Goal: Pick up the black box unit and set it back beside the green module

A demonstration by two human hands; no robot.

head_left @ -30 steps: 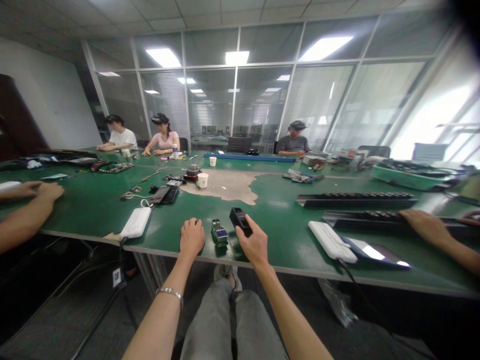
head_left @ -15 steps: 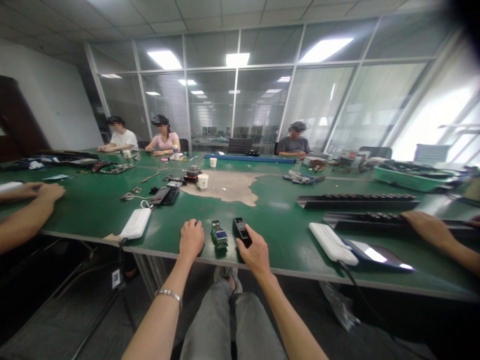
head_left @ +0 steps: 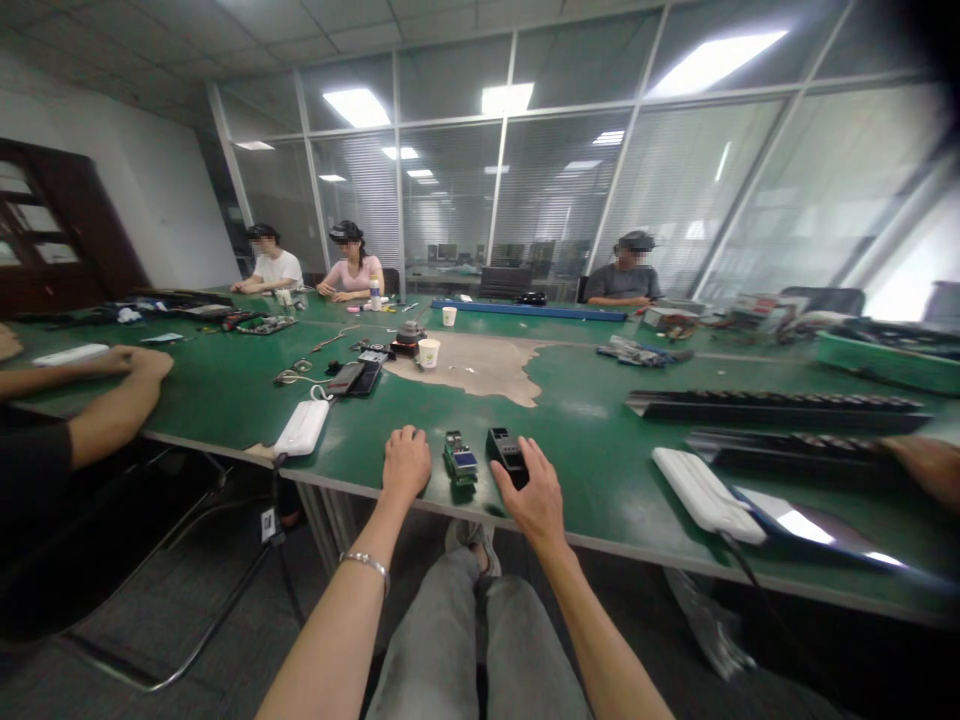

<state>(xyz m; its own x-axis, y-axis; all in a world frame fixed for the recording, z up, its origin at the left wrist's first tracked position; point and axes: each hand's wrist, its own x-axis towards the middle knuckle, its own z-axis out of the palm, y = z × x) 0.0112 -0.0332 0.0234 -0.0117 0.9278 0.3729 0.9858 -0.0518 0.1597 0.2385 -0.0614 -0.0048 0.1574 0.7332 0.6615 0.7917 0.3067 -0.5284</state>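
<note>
Head view: the left hand (head_left: 406, 462) rests knuckles up on the near edge of the green table (head_left: 600, 440), its fingers curled in together into a loose fist. Whether anything lies under the palm I cannot tell. Its forearm runs straight from the near side up to the table, with a silver bracelet (head_left: 365, 562) on the wrist.

The right hand (head_left: 536, 492) lies just right of it, also at the near edge. Its thumb and fingers close on the near end of a small black device (head_left: 505, 447), which sits flat on the table and points away from the person. The wrist is bent a little to the left, and the forearm comes in from the near right.

Between the two hands stands a small green circuit board (head_left: 460, 462) with a blue screen, close to both but touched by neither.

Left of the left hand lies a white power bank (head_left: 302, 428) with a cable. Another white power bank (head_left: 705, 492) lies well to the right, beside a dark tablet (head_left: 814, 525). Farther off, a paper cup (head_left: 429, 352) stands near the middle of the table. A co-worker's arm (head_left: 112, 400) rests on the table at the far left.
</note>
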